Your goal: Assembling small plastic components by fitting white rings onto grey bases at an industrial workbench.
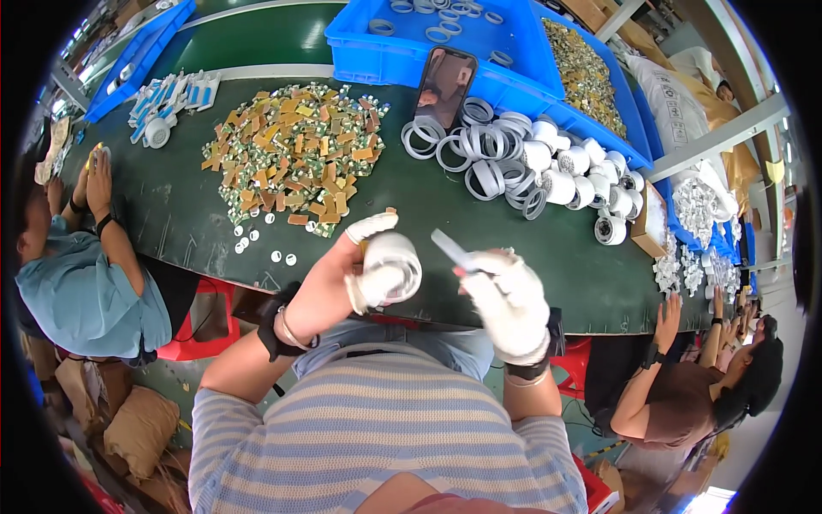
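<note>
My left hand [330, 287], with white coverings on some fingers, is closed around a white cylindrical housing [409, 254]. The housing's round opening is turned to the right, and the thumb lies across it. A small brown piece [391, 210] shows at the tip of a left finger. In a white glove, my right hand [512, 300] pinches a light grey flat piece [449, 248] that points up and left toward the housing, apart from it. It is blurred, and I cannot tell if it is a ring seen edge-on.
Beyond my left hand lies a heap of small circuit boards [295, 154], with white discs [276, 256] nearer. Grey rings [484, 146] and white housings [561, 187] are piled right of a phone [445, 81]. A blue bin [368, 53] stands behind. People sit at both sides.
</note>
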Demonstrator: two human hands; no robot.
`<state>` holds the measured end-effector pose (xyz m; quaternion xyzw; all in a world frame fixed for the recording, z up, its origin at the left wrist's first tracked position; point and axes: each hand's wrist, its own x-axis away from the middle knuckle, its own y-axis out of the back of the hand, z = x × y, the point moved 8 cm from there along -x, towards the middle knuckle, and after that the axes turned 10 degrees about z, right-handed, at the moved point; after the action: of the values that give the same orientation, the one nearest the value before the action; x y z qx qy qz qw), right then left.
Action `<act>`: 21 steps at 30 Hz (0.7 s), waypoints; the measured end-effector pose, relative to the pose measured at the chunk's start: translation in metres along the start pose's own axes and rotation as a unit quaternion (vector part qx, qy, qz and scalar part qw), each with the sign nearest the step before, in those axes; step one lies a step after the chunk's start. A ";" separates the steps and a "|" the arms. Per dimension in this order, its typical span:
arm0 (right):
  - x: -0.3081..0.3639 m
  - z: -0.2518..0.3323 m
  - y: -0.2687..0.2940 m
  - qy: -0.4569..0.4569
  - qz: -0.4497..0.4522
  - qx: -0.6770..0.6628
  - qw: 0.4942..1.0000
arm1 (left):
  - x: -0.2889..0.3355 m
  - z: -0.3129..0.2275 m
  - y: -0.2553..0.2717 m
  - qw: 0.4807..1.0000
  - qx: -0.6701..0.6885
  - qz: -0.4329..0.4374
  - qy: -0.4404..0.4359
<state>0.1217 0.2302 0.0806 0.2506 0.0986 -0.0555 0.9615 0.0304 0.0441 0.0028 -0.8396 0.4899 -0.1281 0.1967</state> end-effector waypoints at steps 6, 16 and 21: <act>0.008 -0.016 -0.037 -0.110 0.121 -0.377 0.912 | -0.004 0.024 -0.008 0.984 0.177 0.034 -0.014; 0.001 0.014 -0.023 0.026 0.061 -0.033 0.997 | 0.003 0.026 -0.018 0.998 0.059 0.023 -0.002; 0.002 0.014 -0.019 0.017 0.063 -0.044 0.997 | 0.003 0.024 -0.016 0.999 0.021 0.030 -0.027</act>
<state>0.1225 0.2066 0.0828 0.2149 0.1014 0.0139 0.9713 0.0540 0.0534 -0.0114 -0.8235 0.5063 -0.1092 0.2313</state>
